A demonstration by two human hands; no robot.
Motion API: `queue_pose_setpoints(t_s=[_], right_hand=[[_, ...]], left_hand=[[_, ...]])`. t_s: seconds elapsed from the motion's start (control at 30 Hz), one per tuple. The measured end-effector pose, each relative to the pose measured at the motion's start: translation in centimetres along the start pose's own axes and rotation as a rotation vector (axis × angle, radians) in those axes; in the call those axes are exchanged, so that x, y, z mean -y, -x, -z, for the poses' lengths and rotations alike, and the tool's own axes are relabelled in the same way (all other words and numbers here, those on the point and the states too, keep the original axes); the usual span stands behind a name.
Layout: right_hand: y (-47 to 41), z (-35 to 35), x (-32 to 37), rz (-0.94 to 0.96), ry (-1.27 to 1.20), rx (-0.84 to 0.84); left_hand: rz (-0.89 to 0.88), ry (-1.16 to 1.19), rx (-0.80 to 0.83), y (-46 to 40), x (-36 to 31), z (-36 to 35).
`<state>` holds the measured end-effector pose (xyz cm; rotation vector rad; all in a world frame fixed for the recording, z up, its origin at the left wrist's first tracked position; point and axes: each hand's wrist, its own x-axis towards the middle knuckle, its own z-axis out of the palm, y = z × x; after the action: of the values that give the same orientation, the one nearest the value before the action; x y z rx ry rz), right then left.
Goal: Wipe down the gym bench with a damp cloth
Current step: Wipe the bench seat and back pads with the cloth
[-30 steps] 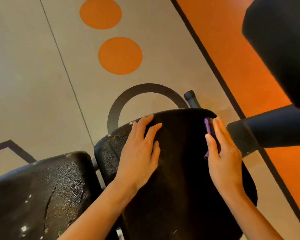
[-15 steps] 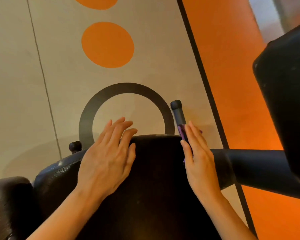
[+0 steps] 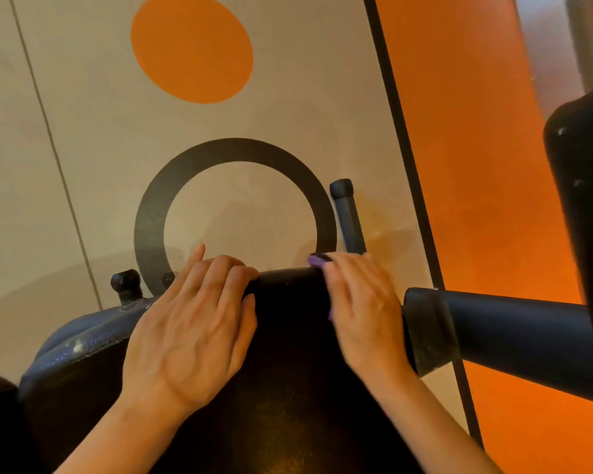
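Observation:
The black padded gym bench [image 3: 288, 388] fills the lower middle of the head view. My left hand [image 3: 192, 333] lies on the pad, and its fingers curl over the far edge. My right hand [image 3: 360, 309] presses a purple cloth [image 3: 317, 260] against the pad's far right edge; its fingers bend over that edge. Only a small purple fold shows past the fingertips; the rest is hidden under the hand.
A thick black padded roller arm [image 3: 493, 340] juts in from the right, close to my right wrist. A large black pad [image 3: 586, 206] hangs at the right edge. A black capped tube [image 3: 346, 217] and a knob [image 3: 125, 283] stand beyond the bench. The floor is beige and orange.
Both hands have slid forward along the pad to its far edge, and their fingers now bend over it. The cloth moved with my right hand.

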<state>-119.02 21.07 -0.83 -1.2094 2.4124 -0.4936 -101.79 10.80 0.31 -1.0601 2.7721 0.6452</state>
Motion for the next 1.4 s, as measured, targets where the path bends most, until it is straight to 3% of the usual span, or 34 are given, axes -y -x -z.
queue_pose_setpoints(t_s=[0.1,0.2,0.33,0.37,0.43,0.5,0.6,0.7,0.77,0.9,1.0,1.1,1.23,1.33,1.4], right_hand=[[-0.2,0.7,-1.4,-0.379,-0.097,-0.081],[0.0,-1.4,1.9,-0.134,0.066,-0.119],[0.1,-0.9,1.5,0.133,0.021,0.042],[0.1,-0.2,0.1,0.101,-0.011,0.037],[0.1,1.1,-2.1,-0.159,-0.131,-0.022],[0.0,0.4,-2.1,-0.354,-0.079,-0.110],[-0.1,-2.2,2.8,-0.092,0.125,-0.112],[0.3,-2.1,4.0,0.169,0.024,0.038],[0.2,-0.8,1.0,0.139,0.006,0.015],[0.0,-0.6,-0.6,-0.151,-0.008,-0.131],[0.1,-2.6,3.2,0.052,0.127,-0.096],[-0.1,-1.1,1.2,0.153,0.037,0.068],[0.1,0.8,-2.3,-0.301,-0.152,-0.013],[0.3,-1.0,0.4,-0.130,0.070,-0.109],[0.3,-1.8,2.1,0.081,0.089,0.002]], left_hand=[[-0.007,0.009,-0.001,0.0,0.0,0.0],[0.002,0.013,0.013,0.0,-0.1,0.0],[-0.005,0.024,0.011,0.1,0.0,-0.2],[-0.009,0.033,0.006,0.1,0.0,-0.2],[-0.013,0.037,-0.007,0.0,0.1,-0.2],[-0.019,0.029,-0.019,0.2,0.1,-0.4],[-0.019,0.025,-0.037,0.1,0.0,-0.4],[-0.011,0.024,-0.026,0.3,0.1,-0.3],[0.006,0.017,-0.010,0.2,0.0,-0.1],[0.005,-0.008,-0.020,0.2,0.1,-0.4],[-0.005,-0.009,-0.031,0.2,0.1,-0.4],[-0.017,0.008,-0.044,0.4,0.2,-0.6],[-0.023,0.024,-0.074,0.5,0.1,-0.7],[-0.011,0.049,-0.100,0.6,0.2,-0.7],[-0.004,0.063,-0.123,0.6,0.1,-0.8]])
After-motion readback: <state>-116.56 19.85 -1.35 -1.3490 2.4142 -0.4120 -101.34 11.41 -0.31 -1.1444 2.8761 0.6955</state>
